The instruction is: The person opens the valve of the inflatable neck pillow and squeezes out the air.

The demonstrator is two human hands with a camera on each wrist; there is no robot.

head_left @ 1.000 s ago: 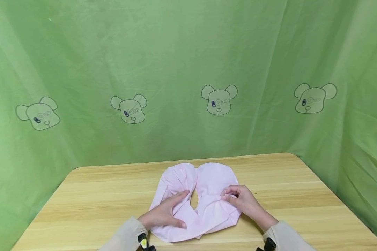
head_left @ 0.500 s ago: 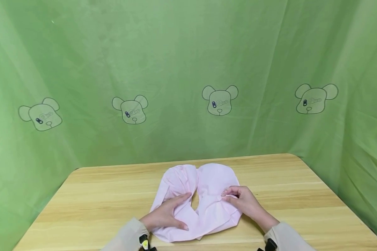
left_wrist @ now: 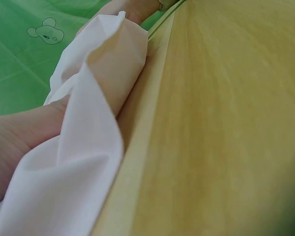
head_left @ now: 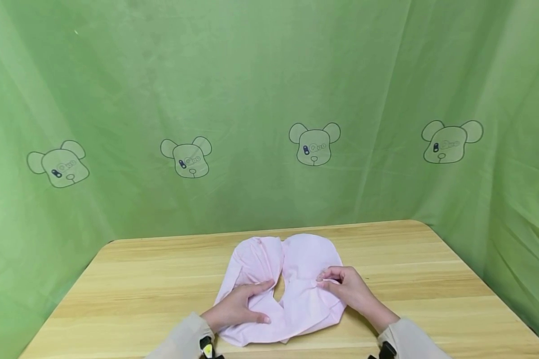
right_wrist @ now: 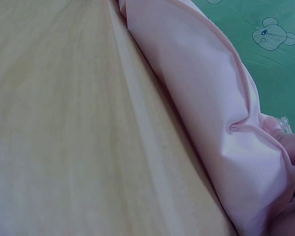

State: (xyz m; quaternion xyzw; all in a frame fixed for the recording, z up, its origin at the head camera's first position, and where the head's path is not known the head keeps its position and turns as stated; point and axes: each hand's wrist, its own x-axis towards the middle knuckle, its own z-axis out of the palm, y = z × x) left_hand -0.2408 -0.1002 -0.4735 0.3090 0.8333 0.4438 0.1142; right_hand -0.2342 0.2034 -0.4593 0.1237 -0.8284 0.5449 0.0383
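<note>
A pale pink cloth cover (head_left: 303, 304), shaped like a limp neck pillow, lies wrinkled on the wooden table with a slim gap at its middle. My left hand (head_left: 238, 306) rests over its left part, thumb and forefinger spread apart on the fabric; the other fingers are hidden. On the right part, my right hand (head_left: 345, 286) pinches a bit of the cloth between thumb and fingertips. In the left wrist view the near edge of the cover (left_wrist: 91, 128) stands up in a fold. The right wrist view shows a small pucker in the pink cloth (right_wrist: 196, 83) near the right fingers.
The wooden table (head_left: 431, 299) extends to both sides of the cover. Behind and beside it hangs a green curtain (head_left: 251, 75) printed with several bear heads. A pale sleeve and a black strap are on each wrist.
The left forefinger has shifted slightly down and right over the cloth. The right hand keeps its pinch, and the cover stays nearly in place. The head view has shifted a little.
</note>
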